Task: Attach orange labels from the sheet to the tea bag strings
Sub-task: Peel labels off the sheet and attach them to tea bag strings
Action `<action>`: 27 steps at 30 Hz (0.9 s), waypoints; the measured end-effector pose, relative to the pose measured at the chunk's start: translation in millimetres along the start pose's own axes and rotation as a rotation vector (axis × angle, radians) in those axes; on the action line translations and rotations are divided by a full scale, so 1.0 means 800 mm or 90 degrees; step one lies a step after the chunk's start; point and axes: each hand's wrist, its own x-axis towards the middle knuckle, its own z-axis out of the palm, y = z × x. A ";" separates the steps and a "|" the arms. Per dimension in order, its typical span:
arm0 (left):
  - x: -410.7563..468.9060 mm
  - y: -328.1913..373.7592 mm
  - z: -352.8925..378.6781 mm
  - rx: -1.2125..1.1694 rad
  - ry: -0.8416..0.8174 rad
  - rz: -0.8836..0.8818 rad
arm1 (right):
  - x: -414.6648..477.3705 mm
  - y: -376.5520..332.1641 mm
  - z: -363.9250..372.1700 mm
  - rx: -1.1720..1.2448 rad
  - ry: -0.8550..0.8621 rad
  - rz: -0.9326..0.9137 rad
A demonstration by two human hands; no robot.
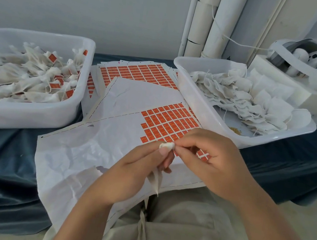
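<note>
Blue-draped counter: left hand pinches a tea bag, right hand nips its top; I'd peel a label next.

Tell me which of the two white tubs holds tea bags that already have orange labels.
The tub on the left: orange labels show among its tea bags. The bags in the right tub show none.

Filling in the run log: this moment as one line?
left hand holds tea bag | right hand pinches its top | sheet partly used
</note>
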 end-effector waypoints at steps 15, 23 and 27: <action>0.002 0.001 0.010 -0.329 -0.006 -0.063 | 0.003 -0.019 0.011 0.343 -0.012 0.234; 0.005 0.005 0.017 -0.489 -0.025 -0.157 | 0.002 -0.006 0.002 0.411 -0.095 0.289; 0.004 0.002 0.015 -0.502 -0.099 -0.182 | 0.003 -0.008 -0.015 0.418 -0.190 0.331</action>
